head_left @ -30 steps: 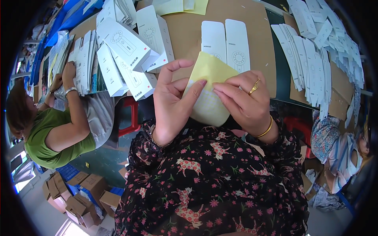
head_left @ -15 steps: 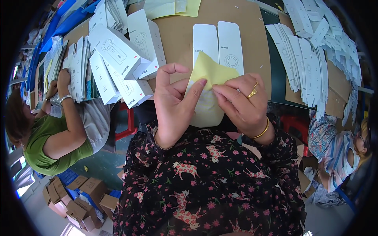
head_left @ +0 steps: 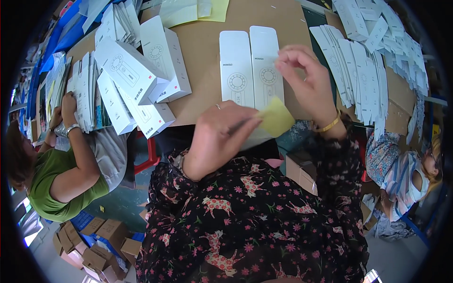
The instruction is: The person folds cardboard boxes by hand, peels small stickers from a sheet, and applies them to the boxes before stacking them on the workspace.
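Observation:
My left hand (head_left: 214, 139) is closed on a yellow paper sheet (head_left: 276, 119), pinching its left edge at the table's near side. The sheet is bent, with a paler part hanging below the fingers. My right hand (head_left: 306, 82) is raised to the right, thumb and fingertips drawn together near the far end of two flat white cartons. Whatever those fingertips hold is too small or clear to make out. The left carton (head_left: 234, 63) and the right carton (head_left: 265, 59) lie side by side on the brown cardboard, each printed with a round device drawing.
White boxes (head_left: 125, 70) are piled at the left, with upright flat cartons (head_left: 84, 89) beyond. More flat cartons (head_left: 361, 80) lie fanned at the right. Yellow sheets (head_left: 212, 10) rest at the far edge. A person in green (head_left: 66, 172) works at the left; another person (head_left: 408, 181) is at the right.
My right hand has left the yellow sheet and moved up and right. My left hand has turned over and now pinches the sheet, which has shifted right and down, uncovering the cartons.

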{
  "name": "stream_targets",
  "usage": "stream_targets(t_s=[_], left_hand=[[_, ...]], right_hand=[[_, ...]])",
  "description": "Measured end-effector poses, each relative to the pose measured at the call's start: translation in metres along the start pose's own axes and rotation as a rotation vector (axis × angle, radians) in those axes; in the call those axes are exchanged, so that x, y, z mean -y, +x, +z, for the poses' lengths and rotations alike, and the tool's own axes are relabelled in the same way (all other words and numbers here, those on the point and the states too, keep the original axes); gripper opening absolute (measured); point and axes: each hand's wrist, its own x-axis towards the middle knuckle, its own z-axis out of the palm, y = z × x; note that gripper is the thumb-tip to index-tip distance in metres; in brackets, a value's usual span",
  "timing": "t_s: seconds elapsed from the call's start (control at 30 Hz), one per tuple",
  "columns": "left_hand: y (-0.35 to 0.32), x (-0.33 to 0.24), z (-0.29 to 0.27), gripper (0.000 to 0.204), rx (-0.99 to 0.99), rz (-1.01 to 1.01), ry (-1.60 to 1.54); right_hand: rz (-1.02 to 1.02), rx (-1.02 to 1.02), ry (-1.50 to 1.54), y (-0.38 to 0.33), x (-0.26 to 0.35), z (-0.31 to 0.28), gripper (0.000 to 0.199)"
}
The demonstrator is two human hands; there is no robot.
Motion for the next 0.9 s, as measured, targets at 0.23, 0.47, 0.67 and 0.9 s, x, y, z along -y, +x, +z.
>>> stream_targets(t_s=[0.23,0.47,0.67,0.9], left_hand=[[0.002,0.006,0.013,0.012,0.141,0.386,0.398],[-0.002,0.011,0.017,0.013,0.160,0.363,0.412],[0.001,0.015,0.015,0.012,0.162,0.370,0.434],[0.002,0.016,0.014,0.011,0.160,0.364,0.458]], right_hand=[[-0.170,0.106,-0.332,0.034,-0.039,0.005,0.010],[-0.074,0.128,-0.343,0.048,-0.042,0.013,0.014],[-0.131,0.125,-0.381,0.053,-0.055,0.018,0.011],[-0.218,0.089,-0.500,0.056,-0.053,0.025,0.012]])
